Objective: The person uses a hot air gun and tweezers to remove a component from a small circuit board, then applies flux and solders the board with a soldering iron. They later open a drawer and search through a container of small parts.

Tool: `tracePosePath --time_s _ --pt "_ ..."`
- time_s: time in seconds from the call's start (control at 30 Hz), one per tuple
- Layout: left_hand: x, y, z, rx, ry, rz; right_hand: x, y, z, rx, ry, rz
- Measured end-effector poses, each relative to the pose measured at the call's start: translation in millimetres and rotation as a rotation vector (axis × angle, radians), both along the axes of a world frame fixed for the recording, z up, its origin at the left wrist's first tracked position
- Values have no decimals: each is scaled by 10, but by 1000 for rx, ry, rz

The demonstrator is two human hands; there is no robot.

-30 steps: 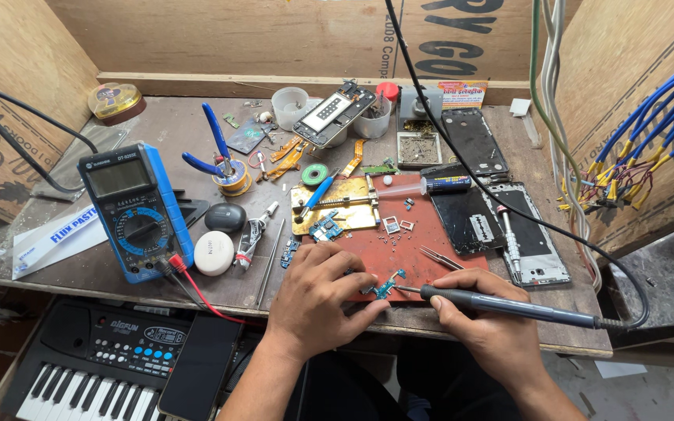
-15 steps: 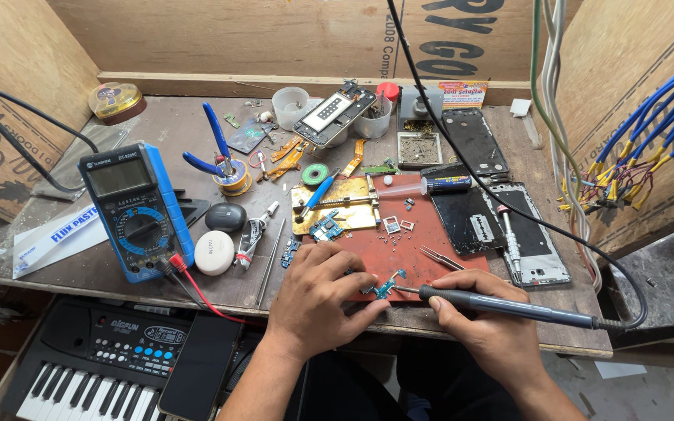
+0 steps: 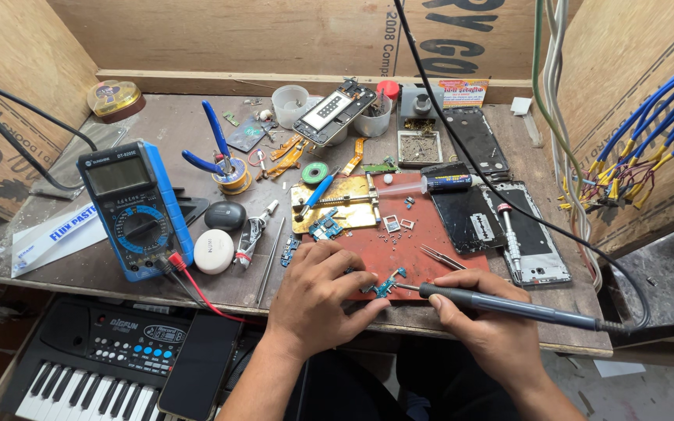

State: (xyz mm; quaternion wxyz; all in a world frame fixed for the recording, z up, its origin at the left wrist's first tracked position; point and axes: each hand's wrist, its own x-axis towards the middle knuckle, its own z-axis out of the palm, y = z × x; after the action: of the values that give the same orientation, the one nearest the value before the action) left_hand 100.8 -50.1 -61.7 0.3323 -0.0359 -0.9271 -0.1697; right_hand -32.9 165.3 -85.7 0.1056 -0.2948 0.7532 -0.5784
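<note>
Left hand (image 3: 317,292) curled, fingertips pinning a small blue circuit board (image 3: 384,285) flat on the red mat (image 3: 423,238) at the near edge of the counter (image 3: 157,125). Right hand (image 3: 485,327) closed around the grey soldering iron (image 3: 509,306), held like a pen, tip touching the small board just beside the left fingertips; black cord (image 3: 462,140) running from the handle's far end up across the counter. Tweezers (image 3: 442,257) lying on the mat just above the right hand. Farther up the mat, a brass board holder (image 3: 345,204) with a blue-handled tool (image 3: 317,191) resting on it. Right of the mat, two opened phone bodies (image 3: 509,226) and a screwdriver (image 3: 507,234). Left of the hands, a white oval case (image 3: 214,251), a black oval case (image 3: 225,215), and a blue multimeter (image 3: 134,209) with red and black leads. At the counter's left edge, a long white packet (image 3: 52,238) with blue lettering, lying slantwise. At the far left corner, a round yellow tin (image 3: 115,97). Against the back wall, an orange and yellow rectangular label (image 3: 463,92), upright. Below the counter, a black keyboard (image 3: 95,359) with a dark phone (image 3: 200,365) lying on it.
</note>
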Motion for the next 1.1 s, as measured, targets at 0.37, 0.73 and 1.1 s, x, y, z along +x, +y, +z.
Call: tracePosePath --time_s 0.37,0.73,1.1 --pt "-3 -13 12 -4 -11 -9 64 29 -7 -2 138 -41" --pt "1 -12 4 -13 -11 -6 73 -45 4 27 195 -71" --pt "2 -14 0 -12 -6 -11 65 -51 44 44 73 -35"
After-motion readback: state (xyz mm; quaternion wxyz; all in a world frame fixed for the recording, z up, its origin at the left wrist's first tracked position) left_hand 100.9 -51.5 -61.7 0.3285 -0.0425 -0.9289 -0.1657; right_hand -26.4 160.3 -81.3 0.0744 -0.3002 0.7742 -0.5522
